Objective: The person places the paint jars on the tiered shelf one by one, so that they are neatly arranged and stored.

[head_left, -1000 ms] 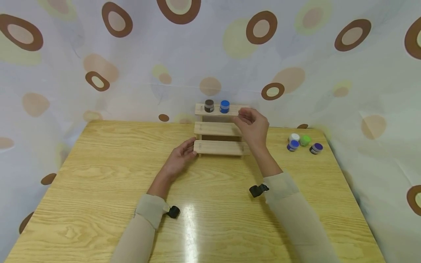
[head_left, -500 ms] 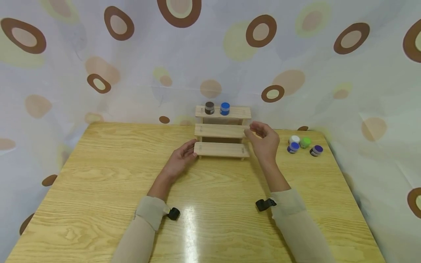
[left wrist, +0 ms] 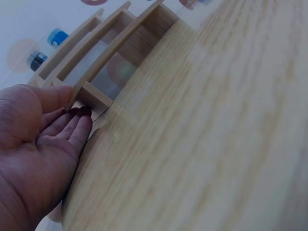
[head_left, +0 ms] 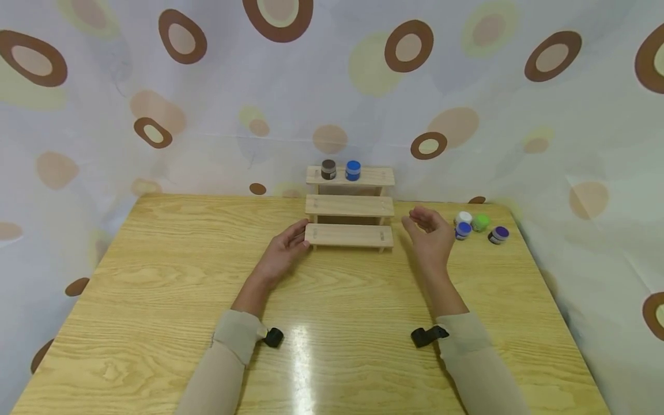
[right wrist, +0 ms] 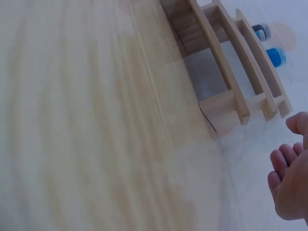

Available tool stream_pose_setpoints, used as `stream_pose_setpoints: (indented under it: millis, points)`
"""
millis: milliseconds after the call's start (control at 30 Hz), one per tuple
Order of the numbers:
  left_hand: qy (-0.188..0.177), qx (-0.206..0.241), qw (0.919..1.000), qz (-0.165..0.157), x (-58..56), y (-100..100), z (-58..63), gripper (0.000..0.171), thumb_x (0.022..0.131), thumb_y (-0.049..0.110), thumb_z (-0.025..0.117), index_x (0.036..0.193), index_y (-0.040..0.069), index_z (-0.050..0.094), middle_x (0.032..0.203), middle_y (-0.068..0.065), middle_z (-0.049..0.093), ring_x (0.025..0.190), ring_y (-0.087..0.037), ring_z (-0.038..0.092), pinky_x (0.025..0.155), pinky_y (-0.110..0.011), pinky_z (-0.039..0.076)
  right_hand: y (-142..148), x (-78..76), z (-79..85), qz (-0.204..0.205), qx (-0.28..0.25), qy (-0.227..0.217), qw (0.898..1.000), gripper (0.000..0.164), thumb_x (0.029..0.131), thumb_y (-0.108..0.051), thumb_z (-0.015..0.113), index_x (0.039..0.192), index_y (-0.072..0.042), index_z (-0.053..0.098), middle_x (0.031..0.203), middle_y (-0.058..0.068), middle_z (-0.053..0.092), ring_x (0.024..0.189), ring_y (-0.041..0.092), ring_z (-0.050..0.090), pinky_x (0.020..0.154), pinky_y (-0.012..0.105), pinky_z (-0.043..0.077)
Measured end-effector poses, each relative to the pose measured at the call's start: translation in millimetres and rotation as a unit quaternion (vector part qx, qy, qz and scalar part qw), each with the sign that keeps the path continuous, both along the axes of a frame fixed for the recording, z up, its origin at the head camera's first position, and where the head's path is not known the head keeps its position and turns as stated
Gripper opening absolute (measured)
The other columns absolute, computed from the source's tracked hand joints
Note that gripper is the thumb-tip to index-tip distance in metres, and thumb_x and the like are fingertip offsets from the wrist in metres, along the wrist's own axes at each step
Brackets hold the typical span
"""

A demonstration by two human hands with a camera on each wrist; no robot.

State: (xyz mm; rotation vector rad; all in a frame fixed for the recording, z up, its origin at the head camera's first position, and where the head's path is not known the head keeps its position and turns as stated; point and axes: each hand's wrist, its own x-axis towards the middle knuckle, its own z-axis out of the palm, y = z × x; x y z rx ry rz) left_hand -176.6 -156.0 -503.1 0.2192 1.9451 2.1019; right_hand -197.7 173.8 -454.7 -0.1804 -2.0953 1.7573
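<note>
A three-step wooden display rack (head_left: 349, 206) stands at the back of the table. On its top step sit a dark brown paint jar (head_left: 328, 170) and, to its right, a blue paint jar (head_left: 353, 171). My left hand (head_left: 279, 254) holds the left end of the lowest step, its thumb on the board's end and its fingers around the side, as the left wrist view shows. To the right of the rack, apart from it, my right hand (head_left: 433, 240) hovers with loosely bent fingers and nothing in them. Both jars also show in the right wrist view, the blue jar (right wrist: 276, 57) nearer.
At the right of the table (head_left: 155, 259) stand a white jar (head_left: 463, 218), a green jar (head_left: 481, 222) and a blue-violet jar (head_left: 463, 231) close together. A dark purple jar (head_left: 498, 234) is slightly apart, near the right edge. A patterned cloth (head_left: 218, 86) hangs behind.
My right hand has moved from the rack's right end, near the top step, down and right toward the loose jars. The left hand stays at the rack; the jars stand where they were.
</note>
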Motion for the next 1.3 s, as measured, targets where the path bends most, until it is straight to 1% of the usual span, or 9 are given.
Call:
stream_pose_setpoints:
  millis: [100,133,167,333,467,667,867,1067,1300]
  points:
    - [0.000,0.001,1.0000,0.000,-0.5,1,-0.1,0.061,0.111,0.006,0.055,0.167,0.007,0.030,0.167,-0.016,0.039,0.153,-0.028,0.040,0.117,-0.030,0.044,14,-1.1,-15.0,-0.022,-0.026,-0.023,0.999,0.034,0.092,-0.007,0.083,0.122,0.006,0.073,0.118,0.021,0.074,0.103,0.020,0.071,0.093,0.022,0.057]
    - [0.002,0.001,1.0000,0.000,-0.8,1,-0.4,0.061,0.111,0.006,0.055,0.167,0.006,0.030,0.167,-0.016,0.038,0.154,-0.029,0.040,0.117,-0.031,0.044,19,-1.8,-20.3,-0.025,-0.030,-0.024,0.999,0.034,0.092,-0.008,0.084,0.121,0.005,0.073,0.117,0.020,0.074,0.101,0.017,0.070,0.091,0.020,0.057]
    - [0.002,0.001,1.0000,0.000,-0.9,1,-0.4,0.061,0.111,0.006,0.055,0.167,0.007,0.030,0.167,-0.016,0.038,0.154,-0.029,0.039,0.117,-0.031,0.044,21,-0.3,-21.2,-0.028,-0.033,-0.027,0.999,0.033,0.091,-0.009,0.085,0.120,0.004,0.074,0.116,0.018,0.075,0.099,0.014,0.070,0.089,0.018,0.057]
    - [0.002,-0.003,1.0000,0.003,0.0,0,-2.2,0.061,0.111,0.007,0.055,0.167,0.008,0.030,0.168,-0.014,0.037,0.154,-0.028,0.040,0.118,-0.031,0.043,32,4.8,-25.6,-0.040,-0.015,-0.038,0.998,0.029,0.091,-0.009,0.085,0.117,0.002,0.075,0.114,0.016,0.076,0.098,0.015,0.071,0.087,0.018,0.058]
    - [0.002,-0.005,1.0000,0.003,0.5,0,-3.6,0.062,0.111,0.008,0.056,0.167,0.008,0.031,0.169,-0.013,0.036,0.154,-0.028,0.039,0.118,-0.031,0.043,38,7.8,-27.3,-0.059,-0.031,-0.044,0.997,0.028,0.090,-0.008,0.086,0.114,0.003,0.076,0.110,0.014,0.077,0.096,0.015,0.071,0.085,0.016,0.058]
    - [0.006,-0.010,0.9999,0.001,0.2,-1,-4.6,0.062,0.111,0.010,0.057,0.167,0.009,0.030,0.170,-0.011,0.034,0.155,-0.028,0.038,0.121,-0.036,0.041,48,9.9,-34.1,-0.083,-0.063,-0.044,0.994,0.029,0.087,-0.004,0.087,0.111,0.006,0.075,0.096,0.003,0.076,0.090,0.013,0.071,0.080,0.015,0.058]
    - [0.011,-0.012,0.9999,-0.003,-1.3,-1,-3.9,0.062,0.111,0.010,0.056,0.167,0.009,0.030,0.170,-0.011,0.034,0.155,-0.027,0.037,0.122,-0.039,0.039,55,10.0,-40.9,-0.105,-0.046,-0.050,0.992,0.029,0.087,-0.006,0.088,0.111,0.004,0.076,0.091,-0.004,0.075,0.086,0.010,0.070,0.078,0.015,0.057]
    - [0.004,-0.008,1.0000,-0.002,-1.3,0,-3.1,0.063,0.111,0.009,0.057,0.167,0.009,0.030,0.170,-0.011,0.034,0.155,-0.027,0.037,0.121,-0.037,0.040,61,13.3,-42.3,-0.129,-0.041,-0.075,0.988,0.034,0.087,-0.010,0.088,0.115,0.004,0.075,0.090,-0.007,0.073,0.087,0.009,0.070,0.079,0.014,0.057]
    - [0.006,-0.009,0.9999,-0.002,-1.0,0,-3.4,0.062,0.111,0.009,0.056,0.167,0.010,0.030,0.170,-0.010,0.034,0.155,-0.027,0.037,0.122,-0.038,0.040,70,17.4,-40.2,-0.147,-0.047,-0.072,0.985,0.033,0.085,-0.009,0.089,0.112,0.005,0.076,0.086,-0.009,0.073,0.084,0.006,0.069,0.076,0.013,0.056]
